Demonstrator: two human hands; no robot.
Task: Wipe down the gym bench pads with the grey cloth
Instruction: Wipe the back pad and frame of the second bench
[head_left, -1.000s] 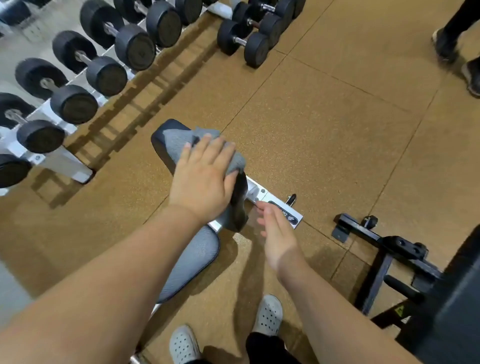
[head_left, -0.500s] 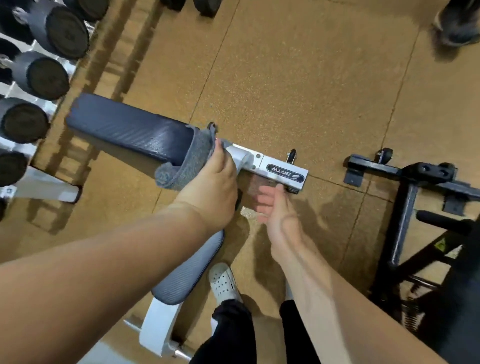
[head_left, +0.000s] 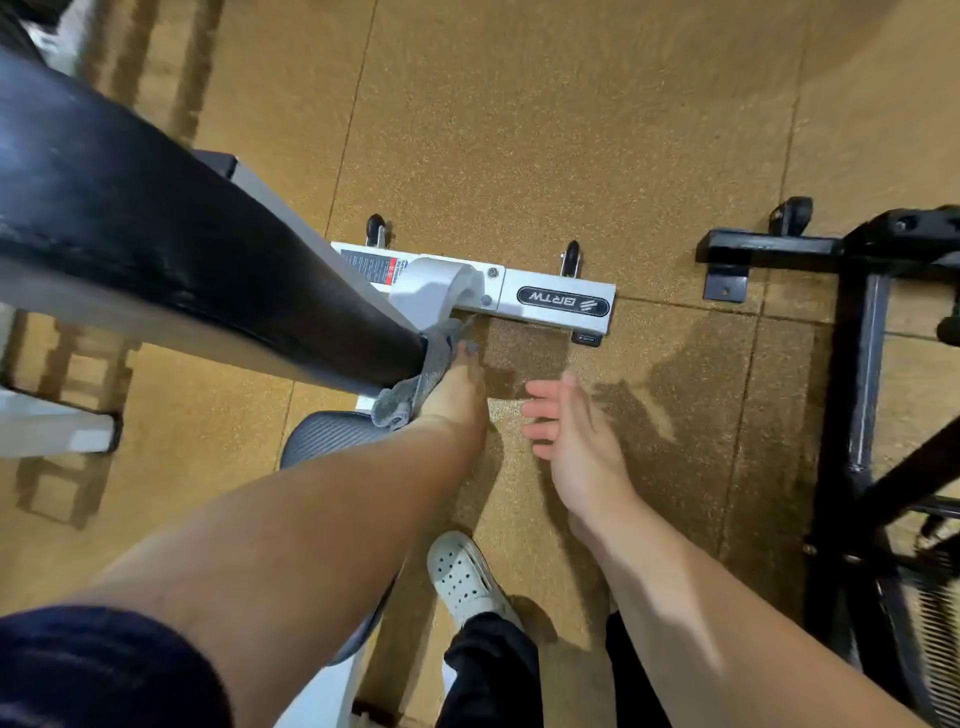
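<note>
We are looking straight down over the gym bench, and our left arm is reaching forward from a dark sleeve (head_left: 104, 670), stretched nearly straight towards the lower end of the black backrest pad (head_left: 182, 234), which is slanting across the upper left. Our left hand (head_left: 452, 389) is turned on edge, thumb side up, and is pressing the grey cloth (head_left: 415, 387) against that lower end of the pad. The cloth is lying sandwiched between palm and pad, with a crumpled fold bulging out just under the heel of the hand, above the rounded tip of the seat pad (head_left: 322, 436). The thumb is lying stretched along the cloth's upper edge. The other fingers are hiding behind the cloth and the pad, so we cannot tell whether they are curling round the cloth or lying flat on it. Our right hand (head_left: 576, 436) is hanging free in the air just beside the left one, apart from it and touching nothing. Its palm is facing left, its fingers are spreading loose and almost straight, and it is holding nothing. Past both hands the bench's white base bar (head_left: 550, 301) is resting on the tan rubber floor (head_left: 519, 130), carrying a black logo plate and two small black wheels (head_left: 570, 257) along its far side. A black steel frame (head_left: 862, 364) is standing well to the right. Below, one white clog (head_left: 465, 577) is showing between our forearms, under a black trouser leg (head_left: 488, 670).
</note>
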